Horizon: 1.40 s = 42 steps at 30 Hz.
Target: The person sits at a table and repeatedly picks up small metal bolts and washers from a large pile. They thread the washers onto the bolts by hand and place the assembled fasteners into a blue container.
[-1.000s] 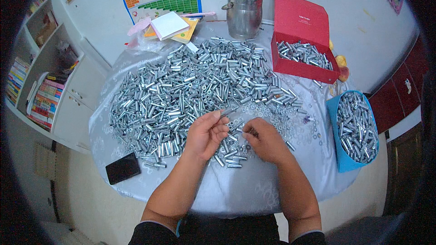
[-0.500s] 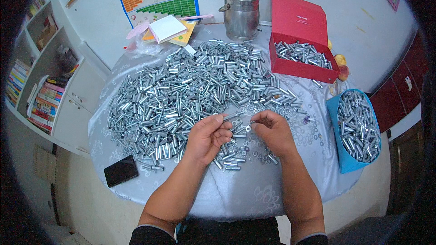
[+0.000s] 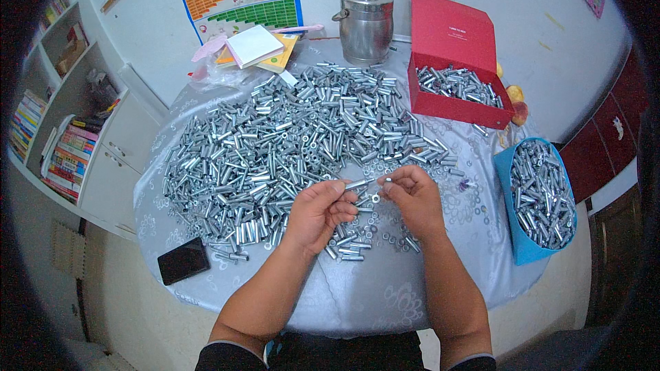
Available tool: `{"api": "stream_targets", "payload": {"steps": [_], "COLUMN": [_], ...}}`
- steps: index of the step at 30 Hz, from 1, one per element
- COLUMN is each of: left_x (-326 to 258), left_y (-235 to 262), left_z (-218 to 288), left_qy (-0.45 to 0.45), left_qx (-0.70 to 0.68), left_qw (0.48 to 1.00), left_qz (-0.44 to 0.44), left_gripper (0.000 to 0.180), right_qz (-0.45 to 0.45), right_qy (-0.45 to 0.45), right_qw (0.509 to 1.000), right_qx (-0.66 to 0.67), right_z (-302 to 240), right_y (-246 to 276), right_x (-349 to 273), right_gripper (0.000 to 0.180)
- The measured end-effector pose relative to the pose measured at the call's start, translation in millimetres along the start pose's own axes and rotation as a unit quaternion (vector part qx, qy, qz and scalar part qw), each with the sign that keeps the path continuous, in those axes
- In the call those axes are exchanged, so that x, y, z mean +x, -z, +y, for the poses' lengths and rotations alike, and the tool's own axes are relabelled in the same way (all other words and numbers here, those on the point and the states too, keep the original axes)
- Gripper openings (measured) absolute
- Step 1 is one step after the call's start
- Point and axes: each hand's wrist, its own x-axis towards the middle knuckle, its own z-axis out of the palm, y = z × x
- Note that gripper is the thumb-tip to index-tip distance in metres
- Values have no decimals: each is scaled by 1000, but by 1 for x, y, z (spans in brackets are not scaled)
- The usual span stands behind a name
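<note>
Between the thumb and fingers of my left hand [image 3: 319, 214] is a slim silver metal sleeve [image 3: 357, 184], its free end pointing right. Just across from that end, my right hand [image 3: 416, 200] pinches a small shiny metal piece [image 3: 389, 180], too small to name surely. Both hands hover over the near right side of a large heap of metal sleeves [image 3: 254, 158]. Loose washers [image 3: 375, 198] lie on the cloth below and between the hands. A few more sleeves [image 3: 353, 257] lie by my left wrist.
A red box [image 3: 459, 111] of metal parts stands open at the back right, a blue container [image 3: 517, 233] full of sleeves at the right edge. Behind the heap are a steel pot [image 3: 366, 27] and notebooks [image 3: 253, 45]. A black phone [image 3: 183, 261] lies front left on the tablecloth [image 3: 344, 295].
My left hand has shifted slightly right and down, and the sleeve in it lies nearer to my right fingers. My right hand has turned a little, so the small piece shows at its fingertips.
</note>
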Motion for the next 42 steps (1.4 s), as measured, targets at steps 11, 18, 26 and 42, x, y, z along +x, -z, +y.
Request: {"api": "stream_targets", "payload": {"steps": [11, 18, 26, 42], "left_x": [0, -1, 0, -2], "left_y": [1, 1, 3, 0], "left_z": [-3, -2, -5, -2], "left_qy": [-3, 1, -3, -10], "left_qx": [17, 37, 36, 32], "left_qw": [1000, 999, 999, 999], "left_qz": [-8, -10, -17, -23], "left_gripper": [24, 24, 24, 24], "right_qz": [34, 34, 5, -3], "right_qy": [97, 113, 140, 142], "right_qw": [992, 991, 988, 985], "right_qx": [-73, -61, -64, -100], "right_z": [-4, -5, -5, -12], "right_y": [-8, -8, -7, -7], "right_x": [-9, -10, -11, -12], "right_gripper": [17, 15, 15, 22]}}
